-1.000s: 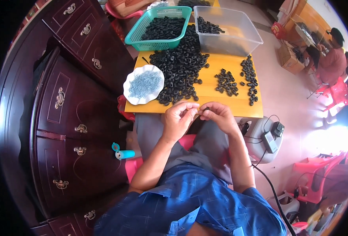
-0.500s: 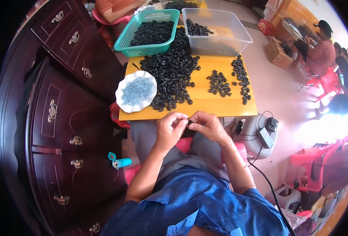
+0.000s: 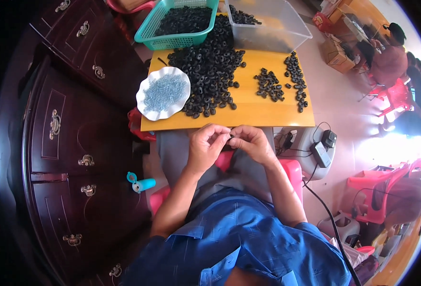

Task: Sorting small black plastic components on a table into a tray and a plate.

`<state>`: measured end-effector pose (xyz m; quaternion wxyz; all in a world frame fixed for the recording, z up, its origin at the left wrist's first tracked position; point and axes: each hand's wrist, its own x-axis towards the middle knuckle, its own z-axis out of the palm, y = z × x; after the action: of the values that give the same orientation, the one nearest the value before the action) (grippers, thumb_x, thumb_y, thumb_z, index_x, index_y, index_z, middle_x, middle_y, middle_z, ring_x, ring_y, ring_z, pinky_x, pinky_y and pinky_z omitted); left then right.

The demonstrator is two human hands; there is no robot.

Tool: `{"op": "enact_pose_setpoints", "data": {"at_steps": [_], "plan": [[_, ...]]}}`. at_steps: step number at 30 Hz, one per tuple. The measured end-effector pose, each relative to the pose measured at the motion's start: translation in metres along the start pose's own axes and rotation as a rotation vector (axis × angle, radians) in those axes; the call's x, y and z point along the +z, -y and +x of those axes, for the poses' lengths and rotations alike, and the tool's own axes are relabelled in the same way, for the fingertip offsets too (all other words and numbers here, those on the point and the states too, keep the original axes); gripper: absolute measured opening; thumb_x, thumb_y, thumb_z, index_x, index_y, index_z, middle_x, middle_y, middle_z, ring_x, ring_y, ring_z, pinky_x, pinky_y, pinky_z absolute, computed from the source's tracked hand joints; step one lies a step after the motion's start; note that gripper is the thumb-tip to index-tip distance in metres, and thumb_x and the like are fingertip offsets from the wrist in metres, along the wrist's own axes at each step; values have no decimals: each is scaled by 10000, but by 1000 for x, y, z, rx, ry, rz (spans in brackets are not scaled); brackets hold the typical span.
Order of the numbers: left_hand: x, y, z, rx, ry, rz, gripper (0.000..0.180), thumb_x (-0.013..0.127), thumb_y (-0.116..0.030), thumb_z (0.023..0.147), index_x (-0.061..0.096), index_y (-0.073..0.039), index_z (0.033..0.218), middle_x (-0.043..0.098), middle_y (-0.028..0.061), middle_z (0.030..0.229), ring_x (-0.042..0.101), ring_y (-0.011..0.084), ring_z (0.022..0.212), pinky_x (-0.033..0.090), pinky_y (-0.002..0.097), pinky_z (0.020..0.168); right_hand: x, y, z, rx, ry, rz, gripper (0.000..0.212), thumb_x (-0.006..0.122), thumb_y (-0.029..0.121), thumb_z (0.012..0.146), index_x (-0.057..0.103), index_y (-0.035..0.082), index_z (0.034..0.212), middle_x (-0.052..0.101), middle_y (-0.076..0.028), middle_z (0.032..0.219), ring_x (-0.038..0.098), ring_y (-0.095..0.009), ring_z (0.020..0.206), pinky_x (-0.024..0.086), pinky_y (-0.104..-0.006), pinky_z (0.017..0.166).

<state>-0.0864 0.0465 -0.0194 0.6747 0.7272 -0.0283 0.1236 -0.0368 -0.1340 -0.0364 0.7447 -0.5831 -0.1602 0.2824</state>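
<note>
My left hand (image 3: 205, 148) and my right hand (image 3: 254, 146) meet just off the near edge of the yellow table (image 3: 263, 114), over my lap. A small black plastic piece (image 3: 231, 137) sits between the fingertips, pinched by my right thumb and index finger. My left thumb and index finger are pressed together against it; whatever they grip is too small to make out. Ahead lies a large heap of black pieces (image 3: 205, 81) with holes through them. To its left, a white wavy-rimmed dish (image 3: 140, 97) holds many tiny silvery pieces that look like springs.
Two smaller groups of black pieces (image 3: 269, 86) (image 3: 296, 78) lie on the table's right. Behind stand a green basket (image 3: 172, 42) and a clear bin (image 3: 267, 38). A dark cabinet (image 3: 53, 157) flanks my left; a stool with power adapters (image 3: 321, 155) stands right.
The view has tilted so that the table and its contents sit higher in the picture. Both hands stay together at the black piece, with the fingertips shifted slightly.
</note>
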Motion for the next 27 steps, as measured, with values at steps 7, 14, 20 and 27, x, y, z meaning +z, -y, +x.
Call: {"op": "enact_pose_setpoints", "data": {"at_steps": [7,14,20,27], "plan": [[-2,6,-4,11,-36,-2,58,668,-2,911,681,3,967,685,3,831,612,37,724,505,198,649,6,1,-1,10,2,-14,206,678,47,923,651,-11,1119,686,-24,973,629,-89,873,524,-249,806],[-2,4,-4,19,-28,46,49,671,14,897,688,4,943,688,22,845,626,67,727,509,213,660,5,0,-4,15,-21,-92,185,680,37,920,659,-15,1096,687,-21,947,628,-84,873,518,-242,800],[-9,-6,3,278,108,192,84,687,18,872,711,9,951,686,100,915,659,157,841,515,242,713,6,6,-4,-22,-32,-108,181,660,46,934,651,-30,1098,694,-42,945,649,-97,847,552,-249,771],[-1,-7,-3,-93,0,-167,241,715,35,834,698,3,1071,648,89,1046,644,112,836,513,218,700,4,2,-2,-66,-87,49,182,634,77,964,635,-13,1122,692,-37,958,636,-101,859,521,-247,806]]}}
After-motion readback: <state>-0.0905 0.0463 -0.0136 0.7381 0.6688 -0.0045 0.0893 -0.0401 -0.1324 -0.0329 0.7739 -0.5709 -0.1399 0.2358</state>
